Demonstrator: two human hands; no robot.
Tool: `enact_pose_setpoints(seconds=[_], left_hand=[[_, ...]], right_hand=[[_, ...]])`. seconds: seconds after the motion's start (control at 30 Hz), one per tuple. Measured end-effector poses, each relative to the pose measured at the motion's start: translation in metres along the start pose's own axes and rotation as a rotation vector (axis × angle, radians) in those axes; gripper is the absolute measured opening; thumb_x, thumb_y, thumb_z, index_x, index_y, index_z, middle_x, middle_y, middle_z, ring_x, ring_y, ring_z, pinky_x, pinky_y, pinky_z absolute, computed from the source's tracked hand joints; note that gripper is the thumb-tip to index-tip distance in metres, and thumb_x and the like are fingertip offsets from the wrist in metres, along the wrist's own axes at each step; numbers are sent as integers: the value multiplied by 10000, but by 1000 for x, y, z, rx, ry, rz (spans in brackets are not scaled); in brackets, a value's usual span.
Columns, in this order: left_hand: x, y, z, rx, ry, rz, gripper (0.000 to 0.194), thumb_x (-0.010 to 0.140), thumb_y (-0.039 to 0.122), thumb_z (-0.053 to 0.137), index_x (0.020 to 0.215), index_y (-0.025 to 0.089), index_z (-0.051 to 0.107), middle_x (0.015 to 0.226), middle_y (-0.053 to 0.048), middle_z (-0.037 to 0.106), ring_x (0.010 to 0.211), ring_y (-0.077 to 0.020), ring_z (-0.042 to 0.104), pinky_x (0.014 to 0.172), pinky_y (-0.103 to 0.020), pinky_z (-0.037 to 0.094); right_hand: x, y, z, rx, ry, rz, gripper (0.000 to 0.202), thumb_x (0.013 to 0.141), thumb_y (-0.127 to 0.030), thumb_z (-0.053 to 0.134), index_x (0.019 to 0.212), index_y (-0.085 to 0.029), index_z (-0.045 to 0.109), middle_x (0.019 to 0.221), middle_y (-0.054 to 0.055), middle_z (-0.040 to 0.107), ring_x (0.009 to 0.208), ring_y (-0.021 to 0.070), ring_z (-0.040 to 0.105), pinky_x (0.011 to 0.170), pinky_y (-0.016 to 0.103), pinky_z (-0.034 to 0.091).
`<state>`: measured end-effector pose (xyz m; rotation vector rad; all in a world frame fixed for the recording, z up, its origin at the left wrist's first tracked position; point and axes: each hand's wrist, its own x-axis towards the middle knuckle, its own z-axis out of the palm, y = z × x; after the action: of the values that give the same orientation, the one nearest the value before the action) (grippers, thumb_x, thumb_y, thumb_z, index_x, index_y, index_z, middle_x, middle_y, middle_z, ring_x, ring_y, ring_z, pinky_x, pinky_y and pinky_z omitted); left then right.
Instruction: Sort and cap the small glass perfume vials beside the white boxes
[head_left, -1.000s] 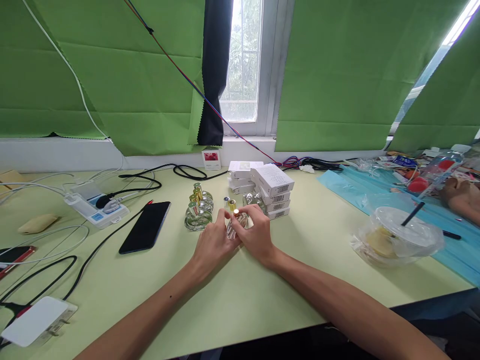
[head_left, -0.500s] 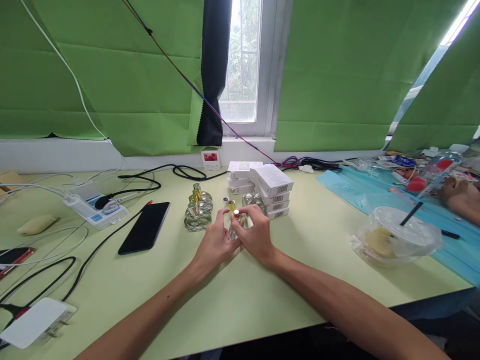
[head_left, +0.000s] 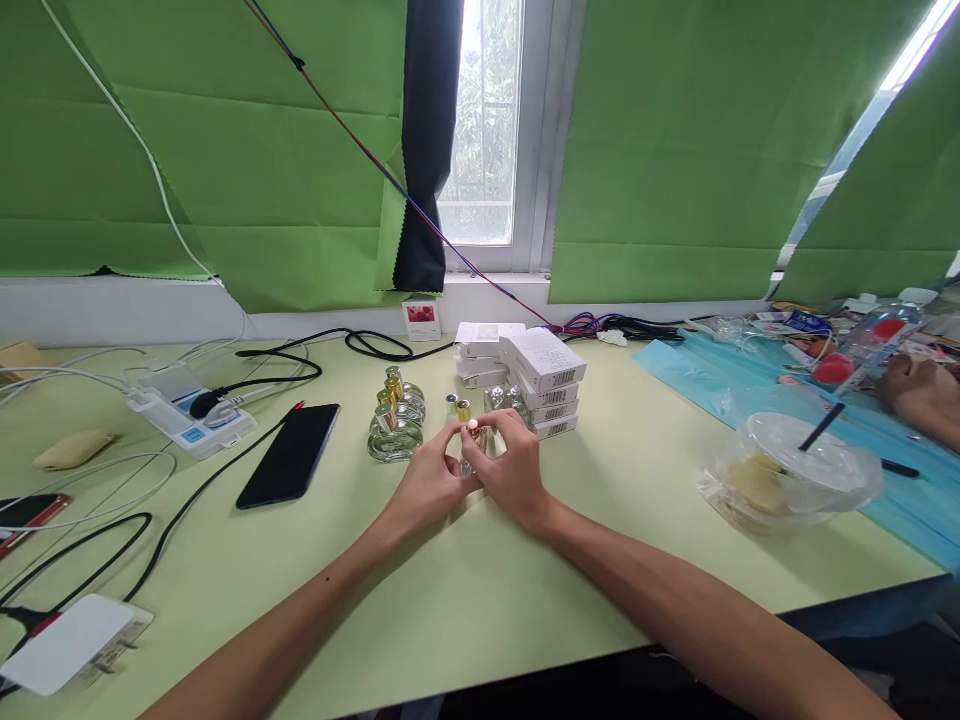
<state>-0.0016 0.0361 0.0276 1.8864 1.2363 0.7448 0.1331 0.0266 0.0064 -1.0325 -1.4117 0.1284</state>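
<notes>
Between my hands a small clear glass perfume bottle point(head_left: 470, 462) stands upright, its copper-coloured neck point(head_left: 472, 426) showing at the top. My left hand point(head_left: 433, 466) grips it from the left, fingertips by the neck. From the right, my right hand point(head_left: 511, 462) closes thumb and forefinger around the same bottle. Just behind are a gold cap point(head_left: 463, 410) and a small silver-topped piece point(head_left: 451, 402). Left of my hands, several glass perfume bottles point(head_left: 396, 442) with gold and greenish caps form a row. Clear caps or stoppers point(head_left: 504, 398) are partly hidden behind my right hand.
White boxes point(head_left: 551, 360) are stacked behind my hands. A black phone point(head_left: 289, 456) and a power strip point(head_left: 191, 412) with cables lie left. At right are a bagged plastic cup point(head_left: 787, 470), blue sheeting point(head_left: 697, 372) and another person's hand point(head_left: 919, 385).
My left hand's fingertips have come closer in to the bottle's neck. The bottle and my right hand stay in nearly the same place.
</notes>
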Motion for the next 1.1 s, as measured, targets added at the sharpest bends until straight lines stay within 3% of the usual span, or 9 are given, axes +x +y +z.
enact_pose_setpoints(seconds=[0.37, 0.57, 1.1], left_hand=[[0, -1, 0, 2, 4, 0, 457, 691, 335, 701, 1102, 185, 571, 557, 102, 412, 506, -98, 417, 468, -205, 248], [1, -3, -1, -6, -7, 17, 546, 691, 350, 703, 1194, 187, 565, 570, 99, 415, 510, -99, 403, 477, -207, 253], [2, -6, 1, 65, 26, 58, 447, 728, 331, 677, 1130, 194, 538, 558, 108, 410, 519, -106, 413, 493, -211, 262]], right_hand=[[-1, 0, 1, 3, 0, 12, 24, 852, -233, 640, 836, -215, 642, 809, 39, 680, 812, 197, 651, 741, 329, 546], [-2, 1, 1, -6, 2, 27, 17, 840, -230, 652, 837, -214, 649, 814, 32, 685, 822, 192, 647, 754, 327, 549], [-2, 2, 1, 3, -13, 16, 10, 841, -220, 647, 849, -214, 645, 822, 33, 682, 834, 199, 647, 756, 328, 540]])
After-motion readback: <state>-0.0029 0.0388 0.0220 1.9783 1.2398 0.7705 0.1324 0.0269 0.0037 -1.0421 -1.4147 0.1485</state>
